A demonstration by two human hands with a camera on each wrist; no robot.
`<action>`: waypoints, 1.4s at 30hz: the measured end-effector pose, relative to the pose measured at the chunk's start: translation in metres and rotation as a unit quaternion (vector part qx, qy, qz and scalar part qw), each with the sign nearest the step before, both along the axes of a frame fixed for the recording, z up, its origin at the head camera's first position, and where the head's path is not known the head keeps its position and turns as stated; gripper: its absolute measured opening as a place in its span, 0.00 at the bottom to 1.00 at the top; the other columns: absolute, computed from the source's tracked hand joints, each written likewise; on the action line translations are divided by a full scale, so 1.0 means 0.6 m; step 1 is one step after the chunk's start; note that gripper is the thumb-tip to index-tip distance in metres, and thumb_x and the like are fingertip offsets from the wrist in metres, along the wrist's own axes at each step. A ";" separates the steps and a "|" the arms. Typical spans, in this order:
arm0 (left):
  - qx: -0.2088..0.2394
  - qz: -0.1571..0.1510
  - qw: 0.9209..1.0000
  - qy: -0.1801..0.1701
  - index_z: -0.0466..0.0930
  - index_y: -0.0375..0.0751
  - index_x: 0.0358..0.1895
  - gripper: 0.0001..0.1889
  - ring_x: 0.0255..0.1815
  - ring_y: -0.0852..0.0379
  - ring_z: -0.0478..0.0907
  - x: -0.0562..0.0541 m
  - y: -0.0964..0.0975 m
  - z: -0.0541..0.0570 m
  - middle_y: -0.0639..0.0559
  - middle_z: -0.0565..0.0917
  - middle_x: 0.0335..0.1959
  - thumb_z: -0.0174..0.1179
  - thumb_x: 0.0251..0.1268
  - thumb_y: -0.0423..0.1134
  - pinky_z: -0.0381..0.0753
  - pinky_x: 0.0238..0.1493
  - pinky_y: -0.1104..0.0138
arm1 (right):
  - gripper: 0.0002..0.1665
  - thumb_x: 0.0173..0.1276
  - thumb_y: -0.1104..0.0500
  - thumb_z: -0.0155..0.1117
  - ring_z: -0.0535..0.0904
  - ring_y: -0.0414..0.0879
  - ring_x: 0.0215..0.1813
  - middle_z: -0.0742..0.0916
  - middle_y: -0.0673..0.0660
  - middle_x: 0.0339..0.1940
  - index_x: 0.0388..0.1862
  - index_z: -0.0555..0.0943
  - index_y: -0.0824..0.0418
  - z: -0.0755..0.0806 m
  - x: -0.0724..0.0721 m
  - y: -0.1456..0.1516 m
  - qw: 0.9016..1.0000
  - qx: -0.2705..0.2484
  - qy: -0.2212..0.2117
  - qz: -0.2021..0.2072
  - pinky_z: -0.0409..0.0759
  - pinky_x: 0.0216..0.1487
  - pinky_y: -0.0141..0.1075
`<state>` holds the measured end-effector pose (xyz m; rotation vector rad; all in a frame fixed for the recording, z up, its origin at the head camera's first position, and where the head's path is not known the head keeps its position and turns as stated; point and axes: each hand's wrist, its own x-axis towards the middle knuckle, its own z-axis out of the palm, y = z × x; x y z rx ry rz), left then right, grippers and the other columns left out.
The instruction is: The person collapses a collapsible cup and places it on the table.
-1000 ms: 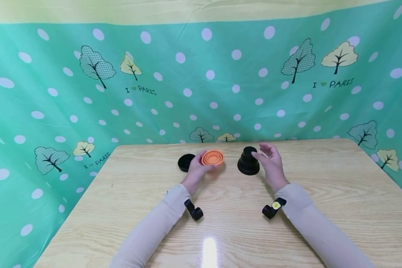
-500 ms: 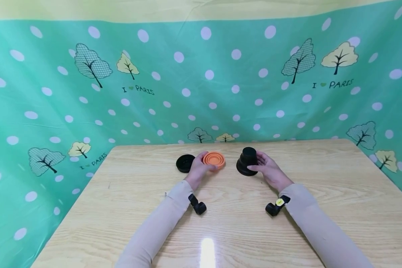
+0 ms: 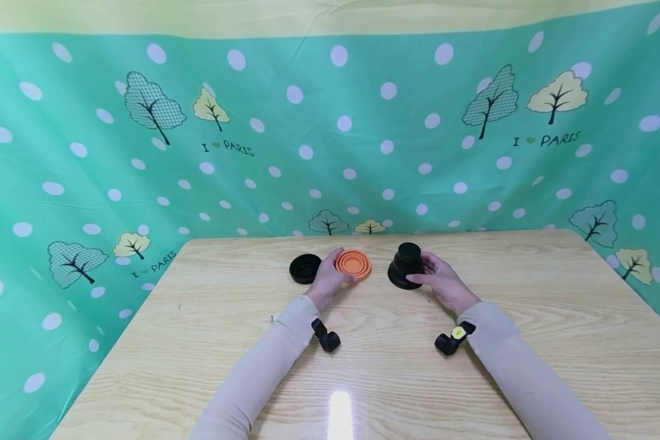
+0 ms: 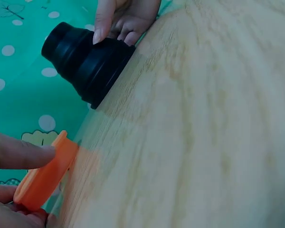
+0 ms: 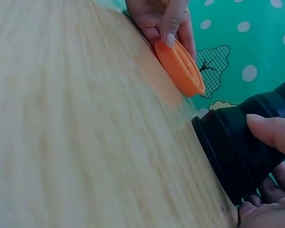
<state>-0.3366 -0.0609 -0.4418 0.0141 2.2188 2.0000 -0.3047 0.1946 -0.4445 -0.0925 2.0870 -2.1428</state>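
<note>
In the head view my left hand [image 3: 327,280] pinches an orange collapsible cup [image 3: 354,264], folded flat into concentric rings, between thumb and fingers. The left wrist view shows the orange cup [image 4: 43,176] tilted close over the table, thumb on its rim. To its right a black collapsible cup [image 3: 404,266] stands extended and upside down, its wide rim on the table. My right hand [image 3: 445,284] grips that cup from the right side. In the right wrist view the thumb lies on the stepped wall of the black cup [image 5: 237,142], with fingers curled around behind.
A flat round black piece [image 3: 302,269] with a raised rim lies on the wooden table [image 3: 385,366], left of the orange cup and partly behind my left hand. Behind the table's far edge hangs a green dotted curtain [image 3: 286,159] with printed trees.
My right hand has dropped from the black cup's top to its side and now grips it there. My left hand and the orange cup have shifted slightly right and nearer.
</note>
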 end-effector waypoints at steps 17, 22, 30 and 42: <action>-0.065 -0.009 0.998 0.014 0.52 0.38 0.73 0.48 0.71 0.46 0.57 0.009 0.000 0.000 0.44 0.59 0.72 0.63 0.45 0.19 0.64 0.66 0.56 | 0.37 0.57 0.72 0.64 0.70 0.39 0.54 0.75 0.51 0.53 0.66 0.62 0.70 0.002 0.009 -0.001 1.000 -0.006 -0.004 -0.024 0.70 0.52 0.21; -0.050 -0.011 0.999 0.018 0.50 0.38 0.74 0.48 0.70 0.45 0.59 0.014 -0.003 0.003 0.43 0.59 0.72 0.63 0.47 0.20 0.67 0.65 0.56 | 0.36 0.57 0.74 0.64 0.71 0.37 0.52 0.75 0.49 0.51 0.65 0.63 0.70 0.001 0.008 -0.001 0.999 -0.038 -0.014 -0.030 0.71 0.52 0.20; -0.080 -0.007 0.993 0.081 0.53 0.44 0.74 0.44 0.72 0.46 0.54 0.038 -0.010 0.029 0.48 0.56 0.74 0.64 0.52 0.25 0.67 0.64 0.55 | 0.38 0.58 0.75 0.62 0.72 0.35 0.51 0.73 0.52 0.54 0.67 0.60 0.70 0.003 0.006 -0.003 0.996 -0.079 -0.023 -0.031 0.73 0.52 0.21; -0.030 -0.026 0.990 0.132 0.63 0.39 0.68 0.26 0.67 0.46 0.64 0.075 0.011 0.061 0.46 0.68 0.67 0.54 0.69 0.35 0.66 0.66 0.58 | 0.38 0.54 0.67 0.70 0.69 0.50 0.63 0.74 0.62 0.62 0.63 0.66 0.69 0.053 0.023 -0.040 0.998 0.041 0.037 0.016 0.69 0.62 0.31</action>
